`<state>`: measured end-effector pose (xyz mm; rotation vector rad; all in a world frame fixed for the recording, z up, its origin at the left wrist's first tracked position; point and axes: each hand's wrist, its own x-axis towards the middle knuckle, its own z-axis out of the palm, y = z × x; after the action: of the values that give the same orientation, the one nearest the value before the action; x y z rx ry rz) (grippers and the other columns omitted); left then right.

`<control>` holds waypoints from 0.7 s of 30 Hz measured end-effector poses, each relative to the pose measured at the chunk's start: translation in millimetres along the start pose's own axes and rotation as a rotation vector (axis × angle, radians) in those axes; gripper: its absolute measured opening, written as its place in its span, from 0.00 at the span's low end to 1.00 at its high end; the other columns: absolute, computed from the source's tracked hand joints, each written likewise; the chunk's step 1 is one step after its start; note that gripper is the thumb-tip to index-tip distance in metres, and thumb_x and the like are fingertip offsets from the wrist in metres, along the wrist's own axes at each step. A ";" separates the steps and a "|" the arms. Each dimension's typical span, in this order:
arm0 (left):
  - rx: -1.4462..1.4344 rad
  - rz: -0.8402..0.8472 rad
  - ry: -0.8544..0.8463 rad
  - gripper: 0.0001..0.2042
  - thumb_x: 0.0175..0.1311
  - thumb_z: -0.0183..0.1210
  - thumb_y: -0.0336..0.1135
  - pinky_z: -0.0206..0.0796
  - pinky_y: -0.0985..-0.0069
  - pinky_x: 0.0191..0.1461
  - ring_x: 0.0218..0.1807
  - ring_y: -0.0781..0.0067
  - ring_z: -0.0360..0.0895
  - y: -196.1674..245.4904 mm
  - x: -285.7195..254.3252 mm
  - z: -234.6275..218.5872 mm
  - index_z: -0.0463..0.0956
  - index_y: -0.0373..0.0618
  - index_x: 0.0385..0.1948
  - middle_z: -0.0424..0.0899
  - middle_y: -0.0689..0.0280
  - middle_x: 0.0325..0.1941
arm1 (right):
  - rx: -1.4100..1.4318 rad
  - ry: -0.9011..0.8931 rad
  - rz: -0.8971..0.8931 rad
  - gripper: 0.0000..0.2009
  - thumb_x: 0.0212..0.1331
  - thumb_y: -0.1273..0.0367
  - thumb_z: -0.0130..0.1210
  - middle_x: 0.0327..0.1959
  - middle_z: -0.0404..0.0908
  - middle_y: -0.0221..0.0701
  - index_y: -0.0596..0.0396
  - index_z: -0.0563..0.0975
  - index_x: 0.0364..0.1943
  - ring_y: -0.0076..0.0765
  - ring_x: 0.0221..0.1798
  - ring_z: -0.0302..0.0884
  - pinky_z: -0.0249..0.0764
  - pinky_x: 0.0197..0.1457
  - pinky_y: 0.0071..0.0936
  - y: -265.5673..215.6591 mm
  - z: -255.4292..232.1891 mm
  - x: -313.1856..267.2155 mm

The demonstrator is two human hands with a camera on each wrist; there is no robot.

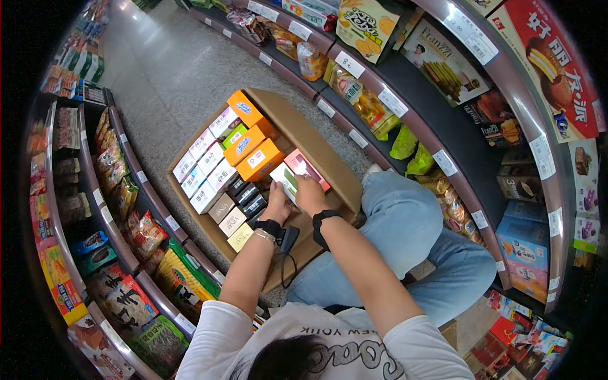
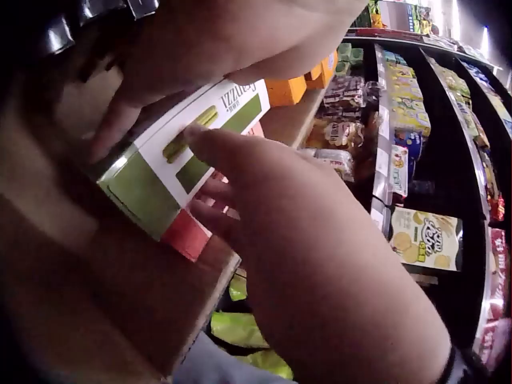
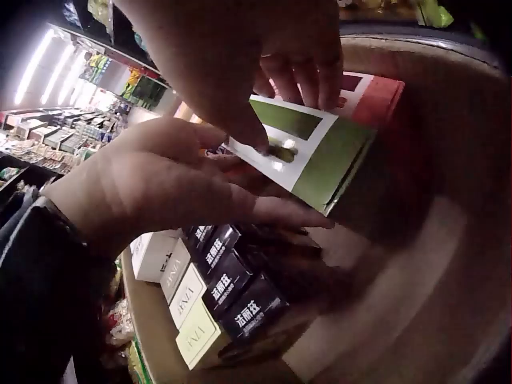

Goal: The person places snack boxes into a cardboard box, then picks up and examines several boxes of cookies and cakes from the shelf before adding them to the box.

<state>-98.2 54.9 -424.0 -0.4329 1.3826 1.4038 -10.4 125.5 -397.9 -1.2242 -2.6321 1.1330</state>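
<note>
A white-and-green box is at the right part of an open cardboard carton, beside a pink-red box. My right hand grips it, thumb on the printed face and fingers over the far side. My left hand touches its other long side with nearly straight fingers. Packed in the carton are white boxes, orange boxes, black boxes and cream boxes.
Snack shelves curve along the right, and another shelf unit stands at the left. A dark device with a cable lies by the carton's near side. Bent legs in jeans are close to its right side. Grey floor stretches beyond.
</note>
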 end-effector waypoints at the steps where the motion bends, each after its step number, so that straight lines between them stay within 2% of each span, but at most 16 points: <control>1: -0.016 0.004 0.001 0.18 0.74 0.33 0.41 0.68 0.49 0.54 0.58 0.56 0.68 -1.6 1.6 -0.7 0.53 0.55 0.64 0.66 0.61 0.61 | 0.030 0.009 -0.002 0.17 0.47 0.76 0.54 0.44 0.77 0.45 0.58 0.75 0.45 0.52 0.47 0.75 0.72 0.50 0.42 3.3 4.8 2.3; 4: -0.044 0.034 -0.007 0.22 0.73 0.36 0.40 0.56 0.41 0.60 0.62 0.53 0.64 -11.1 17.6 -7.3 0.46 0.58 0.67 0.63 0.62 0.63 | 0.083 -0.011 -0.005 0.16 0.47 0.76 0.53 0.43 0.77 0.47 0.56 0.76 0.44 0.52 0.47 0.75 0.72 0.50 0.43 4.4 12.1 4.9; 7: -0.097 0.134 -0.074 0.21 0.73 0.37 0.39 0.61 0.53 0.61 0.60 0.57 0.66 -13.7 36.0 -14.5 0.47 0.55 0.66 0.66 0.61 0.61 | 0.087 -0.064 -0.008 0.14 0.48 0.75 0.53 0.43 0.78 0.46 0.55 0.76 0.42 0.52 0.47 0.75 0.73 0.49 0.44 -1.1 14.3 3.9; 8: -0.079 0.103 0.019 0.21 0.73 0.37 0.38 0.64 0.60 0.60 0.59 0.60 0.68 -15.6 38.2 -15.8 0.48 0.53 0.66 0.67 0.60 0.60 | 0.084 -0.086 -0.013 0.13 0.48 0.75 0.53 0.42 0.78 0.46 0.54 0.76 0.41 0.52 0.47 0.75 0.73 0.49 0.44 -3.0 14.4 2.7; 11: -0.023 0.097 0.005 0.22 0.73 0.38 0.40 0.64 0.57 0.59 0.58 0.58 0.68 -16.9 45.2 -24.4 0.48 0.53 0.66 0.67 0.61 0.60 | 0.013 -0.110 0.016 0.12 0.48 0.74 0.54 0.41 0.79 0.45 0.55 0.76 0.39 0.52 0.46 0.76 0.74 0.47 0.45 -18.4 -5.1 -6.3; 14: -0.040 0.054 0.071 0.21 0.73 0.36 0.44 0.65 0.58 0.59 0.55 0.56 0.69 -16.7 42.6 -18.8 0.56 0.46 0.63 0.70 0.56 0.56 | -0.052 -0.061 0.106 0.12 0.48 0.73 0.55 0.41 0.80 0.44 0.55 0.76 0.40 0.50 0.45 0.78 0.75 0.47 0.43 -15.1 3.2 -3.7; 17: -0.055 0.006 -0.010 0.24 0.71 0.38 0.53 0.61 0.46 0.58 0.59 0.57 0.67 -29.4 65.6 -34.3 0.56 0.53 0.64 0.70 0.61 0.59 | -0.059 -0.121 0.447 0.12 0.48 0.71 0.56 0.42 0.80 0.44 0.55 0.77 0.39 0.47 0.47 0.79 0.76 0.48 0.42 -21.3 -17.8 -2.6; 20: -0.007 -0.188 0.046 0.30 0.65 0.40 0.64 0.55 0.39 0.60 0.62 0.54 0.65 -6.2 11.0 2.3 0.62 0.54 0.61 0.69 0.61 0.62 | -0.046 -0.224 0.573 0.16 0.49 0.67 0.59 0.45 0.80 0.41 0.53 0.78 0.43 0.45 0.49 0.79 0.76 0.49 0.39 -8.0 -15.4 -0.8; 21: -0.032 -0.233 0.020 0.32 0.63 0.42 0.66 0.53 0.38 0.60 0.62 0.54 0.64 -9.3 14.2 0.1 0.63 0.54 0.60 0.69 0.61 0.63 | -0.053 -0.260 0.603 0.16 0.49 0.66 0.59 0.45 0.80 0.41 0.53 0.77 0.44 0.45 0.49 0.79 0.76 0.49 0.38 -5.8 -15.2 -0.5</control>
<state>-95.5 58.6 -440.3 -0.6106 1.2820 1.2349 -9.1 131.9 -382.9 -2.1054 -2.5376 1.3744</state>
